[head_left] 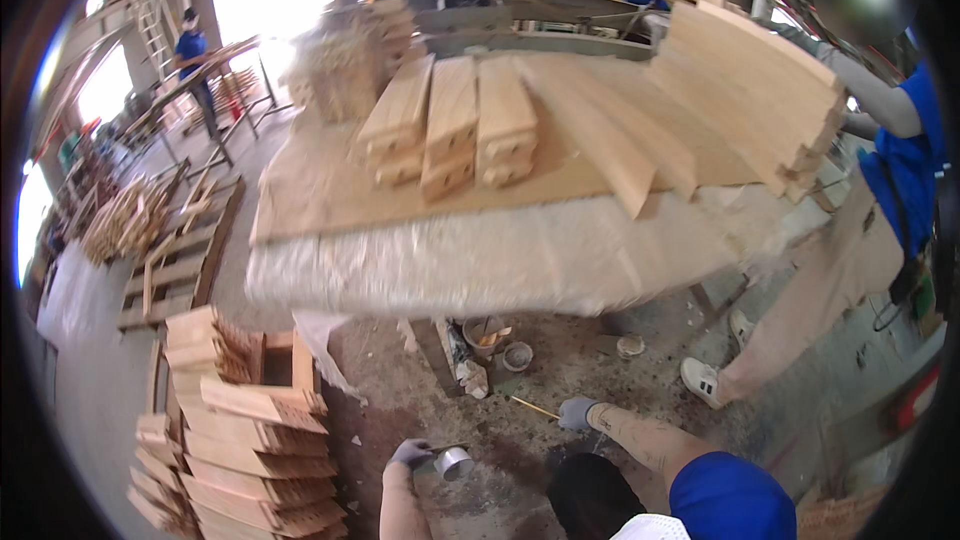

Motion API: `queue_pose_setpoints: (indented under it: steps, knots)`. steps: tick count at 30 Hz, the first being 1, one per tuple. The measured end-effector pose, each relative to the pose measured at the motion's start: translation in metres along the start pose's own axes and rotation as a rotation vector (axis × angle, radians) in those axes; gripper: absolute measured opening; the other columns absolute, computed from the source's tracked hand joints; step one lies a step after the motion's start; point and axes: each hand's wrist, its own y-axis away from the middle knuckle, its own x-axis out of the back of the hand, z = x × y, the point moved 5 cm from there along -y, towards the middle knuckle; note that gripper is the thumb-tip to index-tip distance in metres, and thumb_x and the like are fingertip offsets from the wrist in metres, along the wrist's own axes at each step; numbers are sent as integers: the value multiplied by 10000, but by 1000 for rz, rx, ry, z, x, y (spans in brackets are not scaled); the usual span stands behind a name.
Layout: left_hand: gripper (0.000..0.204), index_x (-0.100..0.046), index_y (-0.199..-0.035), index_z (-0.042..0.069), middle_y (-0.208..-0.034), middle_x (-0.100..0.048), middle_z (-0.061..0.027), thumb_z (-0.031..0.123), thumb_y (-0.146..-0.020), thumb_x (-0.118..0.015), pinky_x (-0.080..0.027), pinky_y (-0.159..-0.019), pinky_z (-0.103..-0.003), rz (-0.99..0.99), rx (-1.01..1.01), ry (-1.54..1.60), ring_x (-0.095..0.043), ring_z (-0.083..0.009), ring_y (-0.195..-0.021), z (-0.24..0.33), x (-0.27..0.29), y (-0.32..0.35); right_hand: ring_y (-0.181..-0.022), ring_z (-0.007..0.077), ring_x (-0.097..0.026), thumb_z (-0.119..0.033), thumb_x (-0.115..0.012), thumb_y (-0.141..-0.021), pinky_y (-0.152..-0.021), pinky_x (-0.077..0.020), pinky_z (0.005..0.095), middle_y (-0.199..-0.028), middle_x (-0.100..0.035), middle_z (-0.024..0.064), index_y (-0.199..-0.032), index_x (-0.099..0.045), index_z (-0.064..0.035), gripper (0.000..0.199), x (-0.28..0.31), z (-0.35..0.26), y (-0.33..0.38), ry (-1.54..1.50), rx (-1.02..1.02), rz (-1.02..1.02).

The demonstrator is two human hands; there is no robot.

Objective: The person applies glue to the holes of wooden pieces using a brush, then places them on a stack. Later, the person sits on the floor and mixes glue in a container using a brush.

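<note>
My gloved left hand [410, 453] is closed at the lower middle, beside a small pale metallic cup [454, 463]. A thin dark bar, like a handle, runs from my fingers to the cup. To the right, my gloved right hand [576, 413] is closed on the end of a thin yellowish stick [534, 407], which points left and slightly up. Whether the stick has a brush tip is too small to tell. Both hands are over the stained floor, in front of the covered worktable [480, 255].
Wooden pieces [451, 120] lie on the worktable, with larger boards [745, 90] at its right. A person [890, 160] in blue stands there. Stacked wooden parts [255, 440] rise at my left. Beneath the table stand a bucket [487, 332] and a bowl [517, 356]. A pallet [185, 260] lies farther left.
</note>
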Motion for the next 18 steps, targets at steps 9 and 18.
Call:
queue_pose_setpoints:
  steps: [9, 18]
  knots:
    - [182, -630, -899, 39, -798, -620, -36, 162, -779, -689, -470, -634, -289, 567, 59, 382, -535, -125, -698, 73, 69, 234, -854, 365, -632, -200, -532, -746, -748, -487, 445, -880, -650, 209, -896, -685, -42, 267, 38, -56, 161, -244, -65, 166]
    - [209, -640, -858, 29, -790, -639, -75, 197, -748, -697, -477, -634, -308, 617, -38, 126, -571, -163, -697, 196, 64, 299, -857, 363, -640, -186, -568, -723, -737, -505, 434, -890, -655, 212, -873, -703, -42, 248, 55, -37, 331, -410, -336, 244]
